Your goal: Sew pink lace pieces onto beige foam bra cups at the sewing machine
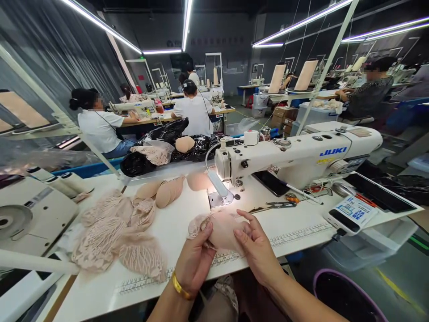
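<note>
Between my two hands, at the front of the table before the sewing machine point(284, 156), I hold a beige bra cup point(223, 230) with lace along its left side. My left hand point(197, 255), with a gold bangle at the wrist, grips the left edge, thumb on top. On the right edge my right hand point(256, 246) pinches the fabric between thumb and fingers; its index finger stretches over the far side. The machine's lit needle area point(223, 197) lies just beyond the cup. Left of my hands is a heap of beige lace pieces point(100, 232), with a stack of smooth cups point(169, 191) behind it.
Thread snips point(279, 205), a phone point(273, 182) and a white boxy device point(345, 219) lie right of the needle area. A printed ruler point(301, 235) runs along the table's front edge. Black plastic bags point(197, 147) sit behind the table. Several people work at other machines.
</note>
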`<action>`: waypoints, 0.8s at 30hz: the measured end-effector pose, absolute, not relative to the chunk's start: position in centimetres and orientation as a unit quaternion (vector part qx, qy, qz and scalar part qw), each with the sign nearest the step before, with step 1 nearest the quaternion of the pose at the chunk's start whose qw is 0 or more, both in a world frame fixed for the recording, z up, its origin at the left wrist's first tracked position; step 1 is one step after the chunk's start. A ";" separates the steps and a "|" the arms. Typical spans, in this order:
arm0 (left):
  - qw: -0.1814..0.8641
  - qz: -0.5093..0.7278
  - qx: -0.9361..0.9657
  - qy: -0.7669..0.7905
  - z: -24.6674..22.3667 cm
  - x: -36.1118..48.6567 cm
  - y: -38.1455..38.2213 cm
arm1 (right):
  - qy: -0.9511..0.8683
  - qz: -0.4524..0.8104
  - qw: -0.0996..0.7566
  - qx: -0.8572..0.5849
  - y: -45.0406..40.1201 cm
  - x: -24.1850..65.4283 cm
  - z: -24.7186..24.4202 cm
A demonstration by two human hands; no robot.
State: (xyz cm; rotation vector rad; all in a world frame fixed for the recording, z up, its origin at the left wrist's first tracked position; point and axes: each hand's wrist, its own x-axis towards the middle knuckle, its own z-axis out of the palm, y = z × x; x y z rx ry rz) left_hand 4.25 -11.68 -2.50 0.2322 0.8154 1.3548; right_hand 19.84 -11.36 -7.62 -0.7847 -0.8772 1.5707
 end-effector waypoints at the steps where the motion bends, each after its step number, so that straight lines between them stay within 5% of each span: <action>1: 0.704 0.605 0.096 0.359 -2.4 4.2 -11.6 | -0.359 0.672 0.557 -0.330 -11.3 19.8 -7.6; 24: 0.697 0.598 0.140 0.371 -2.0 5.3 -11.1 | -0.371 0.682 0.548 -0.311 -11.6 19.5 -7.2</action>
